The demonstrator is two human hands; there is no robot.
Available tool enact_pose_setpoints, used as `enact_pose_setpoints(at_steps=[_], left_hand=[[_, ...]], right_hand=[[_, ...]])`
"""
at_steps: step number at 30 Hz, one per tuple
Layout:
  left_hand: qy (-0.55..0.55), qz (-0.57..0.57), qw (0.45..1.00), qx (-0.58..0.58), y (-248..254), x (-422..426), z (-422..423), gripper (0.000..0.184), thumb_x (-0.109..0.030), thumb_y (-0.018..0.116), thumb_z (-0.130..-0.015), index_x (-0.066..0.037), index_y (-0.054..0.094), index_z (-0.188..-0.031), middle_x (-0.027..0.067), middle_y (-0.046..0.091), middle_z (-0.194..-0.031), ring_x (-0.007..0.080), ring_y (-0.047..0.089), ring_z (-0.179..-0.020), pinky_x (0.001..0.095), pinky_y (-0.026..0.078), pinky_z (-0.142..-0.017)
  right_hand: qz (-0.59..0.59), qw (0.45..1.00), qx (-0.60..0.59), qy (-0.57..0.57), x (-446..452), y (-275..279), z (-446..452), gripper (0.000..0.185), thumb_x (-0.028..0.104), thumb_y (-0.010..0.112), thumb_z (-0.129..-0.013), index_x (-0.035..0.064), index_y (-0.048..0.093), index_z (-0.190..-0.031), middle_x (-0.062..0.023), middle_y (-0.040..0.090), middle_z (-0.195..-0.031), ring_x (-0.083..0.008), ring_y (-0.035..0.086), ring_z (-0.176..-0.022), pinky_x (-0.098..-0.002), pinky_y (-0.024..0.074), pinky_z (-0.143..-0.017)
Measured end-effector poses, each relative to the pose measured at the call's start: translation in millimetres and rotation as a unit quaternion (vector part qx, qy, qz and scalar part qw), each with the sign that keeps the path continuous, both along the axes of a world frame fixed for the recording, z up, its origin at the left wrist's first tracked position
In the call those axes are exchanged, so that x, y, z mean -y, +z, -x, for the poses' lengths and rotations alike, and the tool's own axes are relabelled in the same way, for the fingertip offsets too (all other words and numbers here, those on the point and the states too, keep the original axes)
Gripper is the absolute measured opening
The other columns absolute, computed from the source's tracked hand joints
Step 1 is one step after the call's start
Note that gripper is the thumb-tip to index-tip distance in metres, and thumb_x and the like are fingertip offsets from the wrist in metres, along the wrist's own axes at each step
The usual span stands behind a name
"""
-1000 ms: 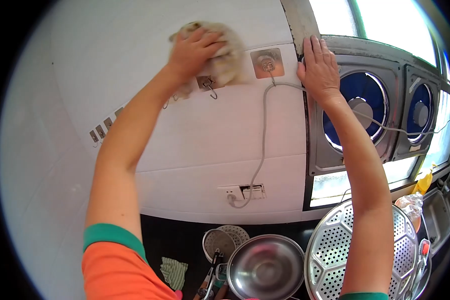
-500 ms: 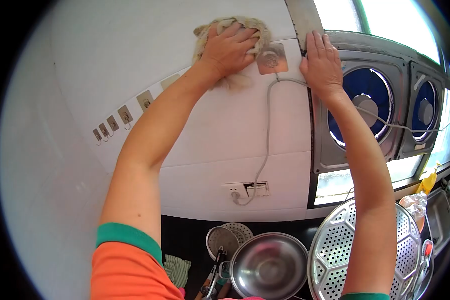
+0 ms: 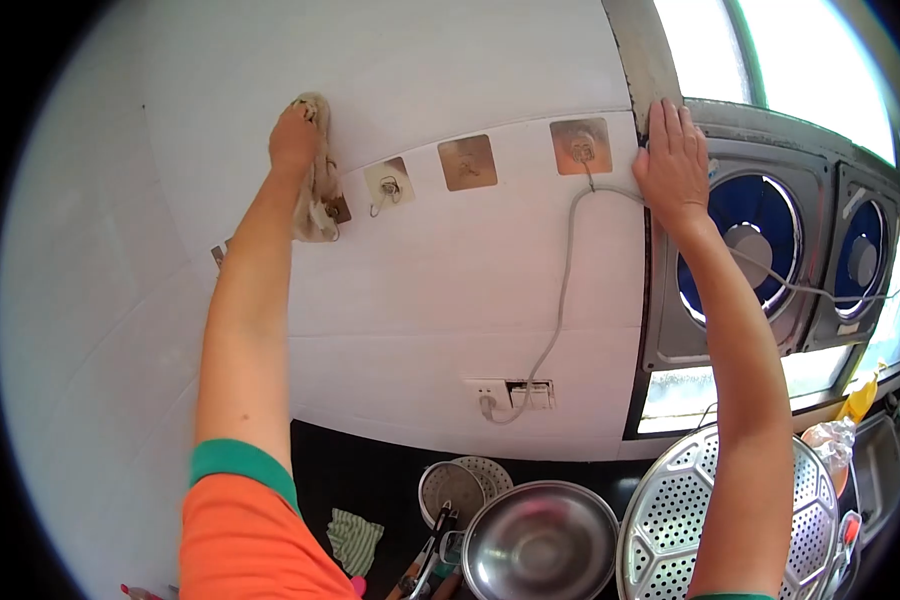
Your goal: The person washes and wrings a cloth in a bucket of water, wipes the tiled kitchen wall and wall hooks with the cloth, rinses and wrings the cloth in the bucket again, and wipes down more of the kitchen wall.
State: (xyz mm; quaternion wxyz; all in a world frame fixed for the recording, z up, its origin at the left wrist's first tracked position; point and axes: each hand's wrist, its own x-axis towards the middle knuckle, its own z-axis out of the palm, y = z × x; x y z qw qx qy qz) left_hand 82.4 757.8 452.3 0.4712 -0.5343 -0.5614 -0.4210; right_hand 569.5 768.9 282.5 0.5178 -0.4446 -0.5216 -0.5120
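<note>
My left hand (image 3: pixel 296 142) is closed around a beige cloth (image 3: pixel 317 205) against the white wall (image 3: pixel 440 270). The cloth hangs down from my fingers and partly covers one of the square adhesive hooks. To its right are a hook on a pale plate (image 3: pixel 388 182), a brownish hook plate (image 3: pixel 467 163) and another plate (image 3: pixel 580 147) with a grey cord (image 3: pixel 567 262) hanging from it. My right hand (image 3: pixel 676 165) lies flat with fingers extended on the window frame (image 3: pixel 642 60), beside the first exhaust fan (image 3: pixel 745 240).
A wall socket (image 3: pixel 487 393) with the cord plugged in sits low on the wall. Below, a steel wok (image 3: pixel 542 545), a strainer (image 3: pixel 450 492), a perforated steamer tray (image 3: pixel 670 500) and a striped cloth (image 3: pixel 354 540) are on the black counter (image 3: pixel 320 465). A second fan (image 3: pixel 858 250) is farther right.
My left hand has swept the cloth leftward along the wall, uncovering hook plates. My right hand stays on the frame, while the whole view has shifted slightly.
</note>
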Motion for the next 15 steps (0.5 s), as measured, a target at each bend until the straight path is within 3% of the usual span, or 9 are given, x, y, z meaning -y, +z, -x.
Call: enact_pose_setpoints(at_steps=[3,4,6,8,10,14,15], left_hand=[[-0.012,-0.001,1.0,0.02,0.5,-0.7,-63.8,0.033,-0.021,0.039,-0.086,-0.01,0.06,-0.109,0.0119,0.057,-0.119,0.0341,0.057,-0.102,0.0417,0.047,-0.085],[0.011,0.023,0.997,-0.07,2.3,1.6,-88.7,0.039,-0.029,0.037,-0.087,-0.013,0.059,-0.115,0.0091,0.052,-0.129,0.0291,0.051,-0.115,0.0403,0.043,-0.092],[-0.035,-0.143,0.968,-0.203,-2.2,-43.5,-124.7,0.042,-0.033,0.041,-0.085,-0.011,0.057,-0.116,0.0043,0.047,-0.136,0.0293,0.043,-0.122,0.0453,0.035,-0.099],[-0.059,-0.102,0.962,-0.247,-19.8,-4.2,-190.5,0.042,-0.035,0.044,-0.086,-0.007,0.055,-0.115,0.0068,0.051,-0.13,0.0319,0.045,-0.118,0.0426,0.038,-0.099],[-0.079,-0.124,0.951,-0.27,-20.4,5.6,-213.0,0.042,-0.032,0.054,-0.081,-0.01,0.056,-0.117,0.0053,0.056,-0.122,0.0299,0.049,-0.112,0.0455,0.036,-0.098],[-0.141,-0.146,0.915,-0.347,-2.2,-19.8,-194.0,0.038,-0.027,0.057,-0.08,-0.012,0.058,-0.115,0.0067,0.06,-0.112,0.029,0.052,-0.106,0.046,0.038,-0.095],[-0.186,-0.103,0.922,-0.323,4.1,-22.2,-189.0,0.037,-0.027,0.056,-0.082,-0.012,0.058,-0.115,0.0081,0.06,-0.112,0.0295,0.052,-0.107,0.0453,0.037,-0.096]], right_hand=[[-0.009,1.0,0.001,-0.006,-2.3,0.9,-2.0,0.063,0.023,0.055,-0.079,0.003,0.037,-0.135,-0.016,0.039,-0.137,-0.0345,0.035,-0.127,-0.045,0.0258,-0.106],[-0.012,1.0,0.003,-0.004,-4.4,-1.2,-1.3,0.063,0.023,0.055,-0.078,0.003,0.037,-0.135,-0.0157,0.04,-0.137,-0.0343,0.036,-0.127,-0.0451,0.0258,-0.106],[-0.011,1.0,0.001,-0.006,-3.3,-0.6,-0.2,0.062,0.023,0.055,-0.079,0.0032,0.037,-0.135,-0.0151,0.04,-0.137,-0.0338,0.036,-0.127,-0.0452,0.0256,-0.106],[-0.013,1.0,0.003,-0.005,-2.2,-1.1,-0.2,0.062,0.023,0.055,-0.079,0.0034,0.038,-0.135,-0.0147,0.04,-0.137,-0.0335,0.036,-0.127,-0.0452,0.0255,-0.106],[-0.02,1.0,0.009,-0.006,-2.7,-2.0,-1.8,0.062,0.023,0.055,-0.079,0.0035,0.038,-0.135,-0.0144,0.04,-0.137,-0.0333,0.036,-0.127,-0.0451,0.0254,-0.106],[-0.021,1.0,0.008,-0.009,-6.5,-4.3,-3.4,0.062,0.024,0.053,-0.08,0.0051,0.036,-0.137,-0.0141,0.039,-0.138,-0.0314,0.034,-0.129,-0.0447,0.0235,-0.108],[-0.015,1.0,0.005,-0.013,-6.5,-4.9,-3.1,0.062,0.025,0.052,-0.08,0.0054,0.035,-0.137,-0.0139,0.039,-0.139,-0.031,0.034,-0.13,-0.0446,0.023,-0.108]])
